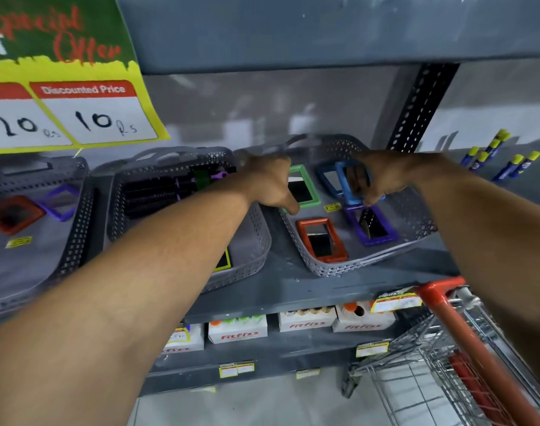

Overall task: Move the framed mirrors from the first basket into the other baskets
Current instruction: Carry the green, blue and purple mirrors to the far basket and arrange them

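Holding: your right hand (373,179) grips blue mirror (353,182); left hand (270,182) curled on green mirror (302,187)
Left: orange mirror (321,239), purple mirror (373,226) in right basket (330,267)
Done: few

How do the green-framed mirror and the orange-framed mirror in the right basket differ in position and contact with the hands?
The green-framed mirror sits toward the back of the right basket, with the left hand partly over it; the orange-framed mirror lies near the front rim, untouched. The green frame is partly hidden by that hand; the orange frame shows whole. Both are small rectangular mirrors with coloured frames.
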`<action>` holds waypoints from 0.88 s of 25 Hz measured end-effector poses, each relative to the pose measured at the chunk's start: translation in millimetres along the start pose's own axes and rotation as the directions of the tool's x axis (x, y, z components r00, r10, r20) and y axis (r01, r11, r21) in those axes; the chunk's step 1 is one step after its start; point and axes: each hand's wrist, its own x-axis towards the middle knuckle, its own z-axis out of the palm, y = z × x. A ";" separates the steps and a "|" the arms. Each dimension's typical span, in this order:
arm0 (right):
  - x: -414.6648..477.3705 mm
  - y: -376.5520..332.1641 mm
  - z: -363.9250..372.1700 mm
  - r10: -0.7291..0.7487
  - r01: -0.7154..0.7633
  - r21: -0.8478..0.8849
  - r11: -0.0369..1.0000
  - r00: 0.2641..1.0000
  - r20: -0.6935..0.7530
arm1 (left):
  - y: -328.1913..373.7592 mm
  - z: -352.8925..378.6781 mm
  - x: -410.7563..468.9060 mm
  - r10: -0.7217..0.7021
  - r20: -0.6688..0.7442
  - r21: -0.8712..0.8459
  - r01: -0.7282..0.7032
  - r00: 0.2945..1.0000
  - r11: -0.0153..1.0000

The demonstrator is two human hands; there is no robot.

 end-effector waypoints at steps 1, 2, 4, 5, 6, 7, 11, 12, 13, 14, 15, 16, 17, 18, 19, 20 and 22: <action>1.2 1.0 -0.2 -0.002 0.002 0.002 1.000 1.000 -0.001 | 1.6 0.4 1.7 -0.006 0.004 -0.001 0.006 1.000 1.000; 2.3 1.5 -0.2 -0.002 0.002 0.009 1.000 1.000 -0.001 | 3.0 0.9 3.9 -0.013 0.009 -0.004 0.013 1.000 1.000; 6.3 2.8 1.2 -0.010 0.010 0.033 0.999 1.000 0.003 | 5.5 2.6 9.6 -0.031 0.025 -0.002 0.031 0.999 1.000; 9.7 3.7 2.2 -0.020 0.020 0.041 0.999 1.000 -0.001 | 6.3 3.4 13.3 -0.044 0.030 0.010 0.043 0.999 0.999; 13.6 4.8 3.1 -0.031 0.030 0.059 0.998 1.000 0.001 | 6.6 4.9 17.4 -0.061 0.036 0.018 0.060 0.997 0.998; 17.8 6.1 4.1 -0.043 0.042 0.089 0.995 0.999 0.006 | 7.2 7.5 21.3 -0.081 0.047 0.018 0.080 0.996 0.997; 40.2 15.9 13.0 -0.076 0.072 0.184 0.980 0.997 0.019 | 9.1 15.5 37.6 -0.126 0.086 -0.016 0.128 0.988 0.992; 46.1 19.7 15.2 -0.081 0.074 0.200 0.977 0.996 0.026 | 8.2 16.5 41.7 -0.132 0.088 -0.022 0.134 0.987 0.991; 51.7 23.7 16.4 -0.084 0.075 0.212 0.974 0.996 0.032 | 7.3 17.5 45.4 -0.138 0.091 -0.022 0.140 0.986 0.990; 56.9 27.3 17.2 -0.086 0.077 0.213 0.974 0.996 0.036 | 6.8 18.8 49.3 -0.147 0.090 -0.016 0.149 0.985 0.989; 61.4 30.1 17.6 -0.089 0.079 0.203 0.976 0.995 0.041 | 5.9 20.5 52.7 -0.159 0.081 -0.007 0.161 0.984 0.987; 65.9 32.8 18.0 -0.094 0.084 0.191 0.978 0.995 0.043 | 4.8 22.8 56.3 -0.172 0.067 0.006 0.172 0.983 0.985; 69.5 34.2 18.1 -0.099 0.089 0.186 0.979 0.994 0.047 | 3.6 25.1 59.0 -0.183 0.053 0.018 0.182 0.982 0.983; 72.8 34.2 18.4 -0.103 0.091 0.185 0.978 0.993 0.053 | 2.8 27.6 61.3 -0.192 0.047 0.024 0.191 0.980 0.981; 76.0 33.7 18.9 -0.104 0.092 0.178 0.980 0.993 0.058 | 2.2 29.9 63.7 -0.199 0.049 0.026 0.198 0.979 0.980; 79.7 33.0 19.3 -0.106 0.094 0.164 0.982 0.992 0.062 | 1.8 31.5 66.6 -0.206 0.056 0.032 0.204 0.977 0.978; 87.5 32.1 21.4 -0.119 0.110 0.137 0.985 0.991 0.065 | 0.9 35.5 72.6 -0.212 0.059 0.074 0.208 0.975 0.975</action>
